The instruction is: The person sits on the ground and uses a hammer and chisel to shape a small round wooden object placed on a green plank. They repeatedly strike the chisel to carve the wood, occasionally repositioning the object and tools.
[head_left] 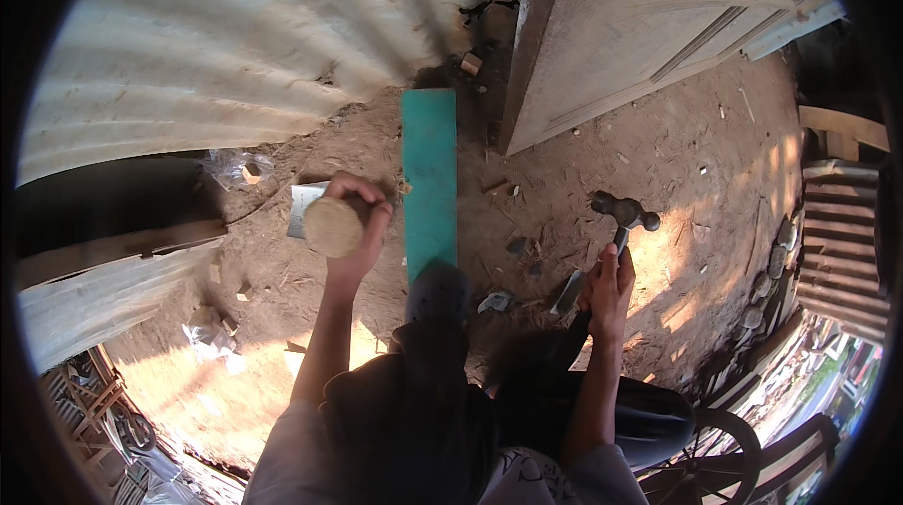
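My left hand (362,232) grips a short, round, pale block (331,227), seen from its flat top, left of a long teal board (429,166) lying on the dirt. My right hand (609,289) holds a ball-peen hammer (624,210) by its handle, head upward, right of the board. My dark shoe (433,298) rests over the board's lower end. A pale printed sheet (303,201) lies on the ground behind the round block.
Corrugated sheet metal (235,44) stands at the back left, a panelled door (649,25) at the back right. The dirt floor (715,223) holds scraps and plastic (212,336). A slatted wooden piece (837,251) is at far right, a wheel (715,458) at lower right.
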{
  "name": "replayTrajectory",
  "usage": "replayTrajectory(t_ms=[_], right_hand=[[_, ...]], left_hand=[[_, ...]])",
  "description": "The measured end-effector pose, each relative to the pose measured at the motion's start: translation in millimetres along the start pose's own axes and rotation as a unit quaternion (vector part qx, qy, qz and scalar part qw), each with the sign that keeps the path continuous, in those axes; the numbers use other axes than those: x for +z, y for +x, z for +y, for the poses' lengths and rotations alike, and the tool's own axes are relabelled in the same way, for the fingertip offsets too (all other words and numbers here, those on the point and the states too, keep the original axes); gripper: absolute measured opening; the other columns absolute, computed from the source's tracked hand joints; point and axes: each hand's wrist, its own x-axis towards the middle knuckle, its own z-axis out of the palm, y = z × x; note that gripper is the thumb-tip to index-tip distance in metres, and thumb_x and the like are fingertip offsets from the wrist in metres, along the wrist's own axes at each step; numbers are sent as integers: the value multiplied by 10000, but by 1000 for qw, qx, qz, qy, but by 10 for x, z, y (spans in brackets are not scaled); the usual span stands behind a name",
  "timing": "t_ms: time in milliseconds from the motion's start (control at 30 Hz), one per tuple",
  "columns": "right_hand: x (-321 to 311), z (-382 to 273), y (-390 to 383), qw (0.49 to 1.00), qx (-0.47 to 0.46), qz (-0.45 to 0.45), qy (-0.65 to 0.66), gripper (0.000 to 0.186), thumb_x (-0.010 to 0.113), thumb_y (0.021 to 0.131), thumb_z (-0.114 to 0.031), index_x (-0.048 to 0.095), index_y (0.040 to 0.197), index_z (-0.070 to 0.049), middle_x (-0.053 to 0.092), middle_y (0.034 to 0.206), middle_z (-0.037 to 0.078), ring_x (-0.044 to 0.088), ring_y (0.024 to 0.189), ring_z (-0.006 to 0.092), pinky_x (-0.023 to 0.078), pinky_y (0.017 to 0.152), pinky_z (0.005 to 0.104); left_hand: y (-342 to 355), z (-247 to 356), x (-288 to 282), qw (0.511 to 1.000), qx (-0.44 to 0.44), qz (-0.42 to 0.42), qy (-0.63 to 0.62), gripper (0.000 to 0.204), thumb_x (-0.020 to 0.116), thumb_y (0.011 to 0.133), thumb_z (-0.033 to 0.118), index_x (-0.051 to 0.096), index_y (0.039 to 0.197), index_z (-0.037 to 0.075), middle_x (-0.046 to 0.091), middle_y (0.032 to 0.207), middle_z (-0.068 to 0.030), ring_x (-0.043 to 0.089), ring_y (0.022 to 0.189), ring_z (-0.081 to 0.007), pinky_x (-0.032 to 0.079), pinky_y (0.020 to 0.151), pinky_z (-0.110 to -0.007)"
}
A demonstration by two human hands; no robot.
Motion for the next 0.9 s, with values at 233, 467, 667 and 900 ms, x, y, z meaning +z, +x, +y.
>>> replayTrajectory(t_ms=[233, 467, 667, 900], right_hand=[[-15, -104, -82, 999, 40, -8, 29, 330, 469, 1002, -415, 427, 897, -105, 281, 546, -38, 266, 380, 51, 229, 328, 231], [-42, -149, -91, 996, 64, 3, 60, 336, 495, 991, -413, 422, 896, -99, 284, 548, -38, 265, 378, 56, 221, 321, 234], [-67, -134, -77, 996, 55, 2, 63, 329, 502, 988, -415, 420, 895, -110, 285, 542, -42, 271, 376, 55, 220, 322, 231], [-85, -150, -65, 996, 61, 3, 68, 334, 511, 982, -424, 415, 889, -117, 286, 537, -43, 273, 375, 56, 222, 323, 232]], left_hand=[[87, -208, 540, 911, 68, -359, 192, 329, 695, 703, 39, 462, 934, 63, 539, 817, -99, 543, 735, -163, 440, 653, -294], [58, -362, 1006, 890, 167, -349, 241, 378, 643, 691, 28, 424, 998, 55, 502, 937, -157, 550, 899, -384, 437, 702, -448], [20, -439, 1002, 880, 193, -369, 228, 339, 628, 721, 49, 433, 998, 49, 511, 929, -165, 549, 917, -391, 443, 757, -473], [-54, -473, 992, 862, 117, -404, 282, 318, 641, 700, 58, 488, 978, 42, 518, 948, -161, 556, 941, -374, 457, 773, -459]])
